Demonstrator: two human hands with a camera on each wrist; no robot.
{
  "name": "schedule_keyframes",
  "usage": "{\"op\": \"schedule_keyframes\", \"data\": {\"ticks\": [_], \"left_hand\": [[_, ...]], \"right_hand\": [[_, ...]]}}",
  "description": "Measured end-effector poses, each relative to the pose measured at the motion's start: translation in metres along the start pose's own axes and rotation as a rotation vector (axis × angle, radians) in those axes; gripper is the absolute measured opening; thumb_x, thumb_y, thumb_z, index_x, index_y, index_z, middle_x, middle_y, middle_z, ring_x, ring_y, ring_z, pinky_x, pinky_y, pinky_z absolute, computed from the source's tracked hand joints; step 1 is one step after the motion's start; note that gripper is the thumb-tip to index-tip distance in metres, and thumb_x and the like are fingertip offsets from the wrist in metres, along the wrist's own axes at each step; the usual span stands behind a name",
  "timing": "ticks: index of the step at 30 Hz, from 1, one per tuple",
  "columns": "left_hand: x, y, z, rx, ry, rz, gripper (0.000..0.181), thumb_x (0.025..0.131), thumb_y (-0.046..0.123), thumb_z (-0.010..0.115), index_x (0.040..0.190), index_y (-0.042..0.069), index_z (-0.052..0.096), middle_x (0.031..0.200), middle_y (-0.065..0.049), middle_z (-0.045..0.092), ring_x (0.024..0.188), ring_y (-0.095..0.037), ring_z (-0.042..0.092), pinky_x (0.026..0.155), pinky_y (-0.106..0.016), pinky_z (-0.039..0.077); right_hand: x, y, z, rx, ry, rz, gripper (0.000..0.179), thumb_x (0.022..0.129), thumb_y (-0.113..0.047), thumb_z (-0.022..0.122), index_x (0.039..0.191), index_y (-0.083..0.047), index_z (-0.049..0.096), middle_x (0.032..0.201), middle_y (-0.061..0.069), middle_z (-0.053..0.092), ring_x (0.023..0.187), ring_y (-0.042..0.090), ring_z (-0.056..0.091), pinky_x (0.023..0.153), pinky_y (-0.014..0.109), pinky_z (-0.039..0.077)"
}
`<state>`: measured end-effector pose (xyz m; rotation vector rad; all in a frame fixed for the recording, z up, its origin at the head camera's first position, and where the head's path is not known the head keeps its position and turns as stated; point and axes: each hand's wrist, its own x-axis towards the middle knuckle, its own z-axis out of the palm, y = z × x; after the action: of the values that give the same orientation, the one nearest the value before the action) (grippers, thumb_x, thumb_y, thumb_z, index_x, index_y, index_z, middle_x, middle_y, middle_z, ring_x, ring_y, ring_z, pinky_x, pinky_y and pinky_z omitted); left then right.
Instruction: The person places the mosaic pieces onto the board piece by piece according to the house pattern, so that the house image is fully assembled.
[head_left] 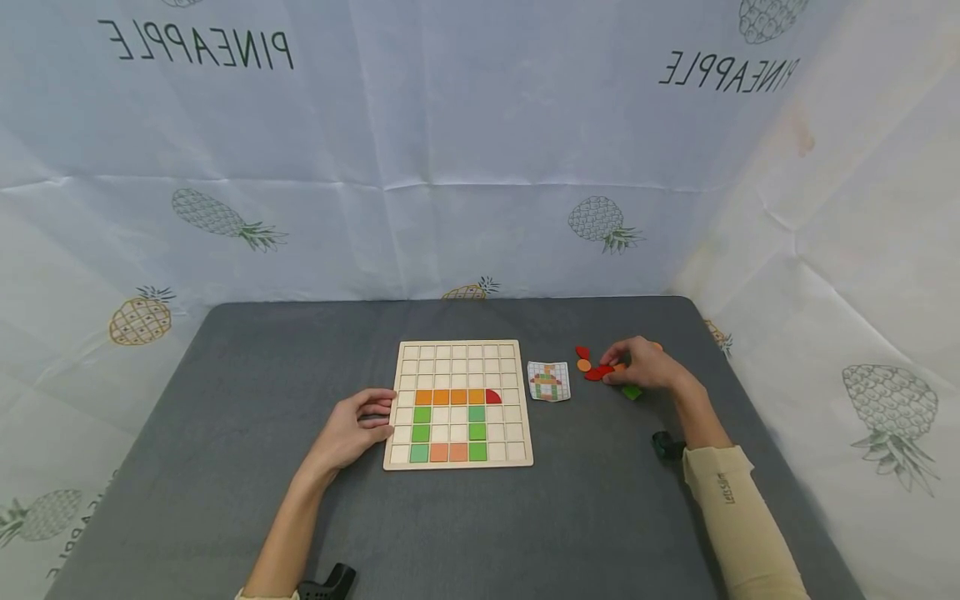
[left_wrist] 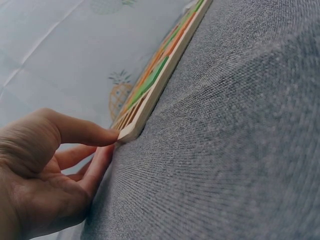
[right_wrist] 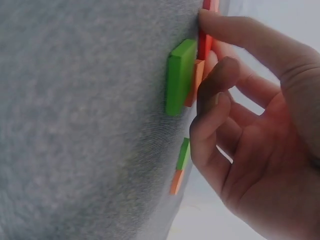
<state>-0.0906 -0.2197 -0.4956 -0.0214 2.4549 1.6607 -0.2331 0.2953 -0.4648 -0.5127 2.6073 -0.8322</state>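
A square wooden grid board point(head_left: 457, 405) lies on the table, with orange, green, salmon and red pieces set in its cells. My left hand point(head_left: 356, 431) rests against the board's left edge; in the left wrist view the thumb point(left_wrist: 95, 132) touches a corner of the board point(left_wrist: 131, 131). Over loose pieces right of the board, my right hand point(head_left: 645, 363) pinches a red piece point(head_left: 597, 372) between thumb and fingers. The right wrist view shows the thumb on this red piece point(right_wrist: 204, 45); its full outline is hidden. Beside it lie a green piece point(right_wrist: 180, 77) and an orange piece point(right_wrist: 196, 82).
A small pattern card point(head_left: 549, 382) lies between the board and the loose pieces. Another red piece point(head_left: 582, 352) and an orange round piece point(head_left: 583, 365) lie left of my right hand, a green piece point(head_left: 632, 392) below it. Pineapple-printed cloth point(head_left: 480, 233) hangs behind the grey table point(head_left: 300, 350).
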Motion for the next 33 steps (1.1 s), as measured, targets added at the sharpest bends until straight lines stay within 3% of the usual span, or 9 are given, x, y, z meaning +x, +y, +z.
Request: {"op": "schedule_keyframes", "data": {"ticks": [9, 13, 16, 18, 24, 29, 31, 33], "left_hand": [[-0.003, 0.002, 0.000, -0.024, -0.005, 0.014, 0.059, 0.092, -0.007, 0.077, 0.148, -0.007, 0.057, 0.141, -0.028, 0.062, 0.123, -0.035, 0.066, 0.095, -0.022, 0.063], [-0.003, 0.002, 0.000, -0.026, -0.003, 0.015, 0.059, 0.092, -0.007, 0.077, 0.148, -0.007, 0.058, 0.141, -0.028, 0.062, 0.123, -0.035, 0.066, 0.095, -0.023, 0.063], [-0.002, 0.002, 0.000, -0.012, 0.001, 0.011, 0.058, 0.092, -0.007, 0.076, 0.148, -0.006, 0.058, 0.141, -0.027, 0.063, 0.122, -0.033, 0.066, 0.095, -0.021, 0.062], [-0.002, 0.002, 0.000, -0.008, 0.006, 0.008, 0.058, 0.092, -0.007, 0.076, 0.148, -0.005, 0.059, 0.140, -0.027, 0.063, 0.121, -0.031, 0.066, 0.094, -0.019, 0.062], [-0.002, 0.002, 0.000, -0.015, 0.006, 0.010, 0.058, 0.093, -0.007, 0.076, 0.148, -0.005, 0.058, 0.141, -0.028, 0.063, 0.122, -0.033, 0.067, 0.095, -0.022, 0.063], [-0.004, 0.003, 0.000, -0.019, 0.003, 0.015, 0.059, 0.092, -0.008, 0.077, 0.148, -0.007, 0.058, 0.141, -0.029, 0.063, 0.123, -0.036, 0.066, 0.096, -0.027, 0.064], [-0.003, 0.003, 0.000, -0.017, 0.003, 0.011, 0.058, 0.092, -0.008, 0.076, 0.148, -0.007, 0.058, 0.141, -0.028, 0.063, 0.123, -0.035, 0.066, 0.096, -0.025, 0.064], [-0.003, 0.003, 0.000, -0.013, 0.007, 0.006, 0.058, 0.092, -0.008, 0.076, 0.147, -0.006, 0.058, 0.140, -0.028, 0.063, 0.122, -0.034, 0.066, 0.095, -0.022, 0.063]], "right_hand": [[-0.001, -0.002, -0.003, 0.029, 0.075, -0.061, 0.025, 0.095, -0.009, 0.080, 0.118, -0.001, 0.078, 0.115, 0.020, 0.077, 0.070, 0.014, 0.059, 0.060, 0.026, 0.049], [-0.001, -0.017, -0.006, 0.061, 0.087, -0.100, 0.026, 0.095, -0.008, 0.078, 0.120, -0.002, 0.078, 0.092, 0.019, 0.079, 0.051, 0.014, 0.055, 0.051, 0.026, 0.046], [0.001, -0.032, -0.005, 0.072, 0.085, -0.139, 0.026, 0.097, -0.009, 0.078, 0.122, -0.002, 0.078, 0.068, 0.018, 0.071, 0.043, 0.010, 0.044, 0.047, 0.026, 0.041], [0.003, -0.043, -0.002, 0.081, 0.083, -0.171, 0.027, 0.097, -0.010, 0.080, 0.122, -0.002, 0.078, 0.064, 0.018, 0.067, 0.043, 0.007, 0.039, 0.046, 0.027, 0.039], [0.013, -0.081, 0.009, 0.098, 0.068, -0.238, 0.025, 0.095, -0.011, 0.082, 0.120, -0.009, 0.079, 0.074, 0.013, 0.069, 0.047, 0.008, 0.039, 0.049, 0.027, 0.040], [0.027, -0.113, 0.021, 0.078, 0.041, -0.314, 0.025, 0.094, -0.012, 0.084, 0.119, -0.013, 0.081, 0.100, 0.009, 0.075, 0.048, 0.008, 0.041, 0.051, 0.026, 0.042], [0.033, -0.125, 0.027, 0.081, 0.019, -0.335, 0.024, 0.094, -0.012, 0.083, 0.118, -0.012, 0.081, 0.114, 0.008, 0.076, 0.049, 0.007, 0.044, 0.052, 0.025, 0.044], [0.040, -0.137, 0.033, 0.084, -0.008, -0.350, 0.023, 0.095, -0.013, 0.083, 0.118, -0.012, 0.081, 0.118, 0.010, 0.076, 0.051, 0.008, 0.047, 0.053, 0.025, 0.045]]}}
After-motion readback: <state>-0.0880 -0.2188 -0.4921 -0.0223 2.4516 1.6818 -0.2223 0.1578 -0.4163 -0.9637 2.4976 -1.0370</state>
